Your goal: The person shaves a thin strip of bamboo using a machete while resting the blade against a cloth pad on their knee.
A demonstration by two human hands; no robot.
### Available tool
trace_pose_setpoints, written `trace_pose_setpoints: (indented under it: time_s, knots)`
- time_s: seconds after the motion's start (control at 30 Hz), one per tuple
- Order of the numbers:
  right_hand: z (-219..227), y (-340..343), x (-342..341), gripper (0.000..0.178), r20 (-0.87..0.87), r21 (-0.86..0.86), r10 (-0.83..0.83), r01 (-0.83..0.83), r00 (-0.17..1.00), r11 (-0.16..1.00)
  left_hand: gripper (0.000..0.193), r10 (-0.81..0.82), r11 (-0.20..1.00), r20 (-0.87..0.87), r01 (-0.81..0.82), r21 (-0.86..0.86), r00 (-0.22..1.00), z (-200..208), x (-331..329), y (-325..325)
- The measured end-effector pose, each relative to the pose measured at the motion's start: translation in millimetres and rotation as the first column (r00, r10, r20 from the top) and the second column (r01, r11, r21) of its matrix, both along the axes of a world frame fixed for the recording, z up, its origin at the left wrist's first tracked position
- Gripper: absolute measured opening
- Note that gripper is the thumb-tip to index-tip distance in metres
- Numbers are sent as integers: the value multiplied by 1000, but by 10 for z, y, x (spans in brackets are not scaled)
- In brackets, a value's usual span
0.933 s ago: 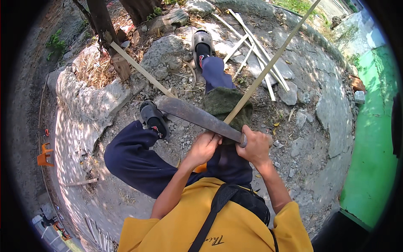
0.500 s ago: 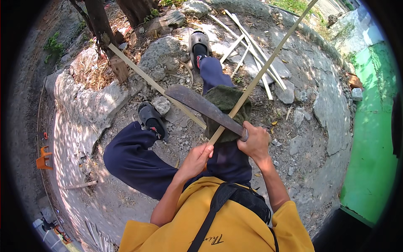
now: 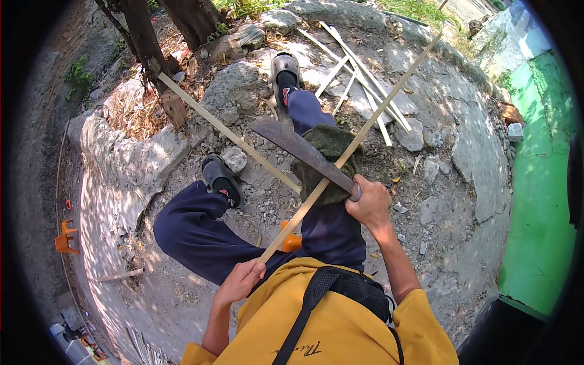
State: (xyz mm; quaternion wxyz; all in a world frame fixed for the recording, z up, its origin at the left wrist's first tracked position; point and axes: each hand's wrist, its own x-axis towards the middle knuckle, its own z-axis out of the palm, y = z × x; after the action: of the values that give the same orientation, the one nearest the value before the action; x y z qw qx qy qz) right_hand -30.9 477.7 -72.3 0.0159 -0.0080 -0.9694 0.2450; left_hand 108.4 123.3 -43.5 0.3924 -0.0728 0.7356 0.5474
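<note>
From where I stand, the long pale strip (image 3: 389, 97) slants over the dark green cloth (image 3: 328, 139) on the person's right leg (image 3: 331, 234), its near end down by the waist. The left hand (image 3: 243, 277) has that end in a closed grip, pinched between thumb and fingers with no gap I can see. The right hand (image 3: 370, 204) wraps its fingers around the handle end of a broad, dark knife (image 3: 292, 144), whose blade crosses the strip above the cloth. Which way the edge is turned, I cannot make out.

To do this well, I'd say the right hand should hold the blade at one steady slant and leave the pulling to the left, smooth and in line with the strip. Light pressure seems wiser than heavy; a deep bite could split so thin a piece. The cloth ought to lie thick under the crossing, with the leg right beneath. The left fingers are safest well apart from the blade, as they are here. The far end juts out over the loose strips (image 3: 333, 77), so a twisted wrist would likely set it swinging.
</note>
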Motion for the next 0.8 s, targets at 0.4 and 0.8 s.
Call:
trace_pose_setpoints:
  time_s: [0.4,0.8]
  knots:
    - [24,0,-7,19,-8,-26,-2,2,1000,1000,40,-137,976,139,157,-150,981,333,132,-465]
    - [21,18,10,20,-15,-32,9,-10,1000,999,48,-54,993,-375,8,-122,926,-213,-1157,1000]
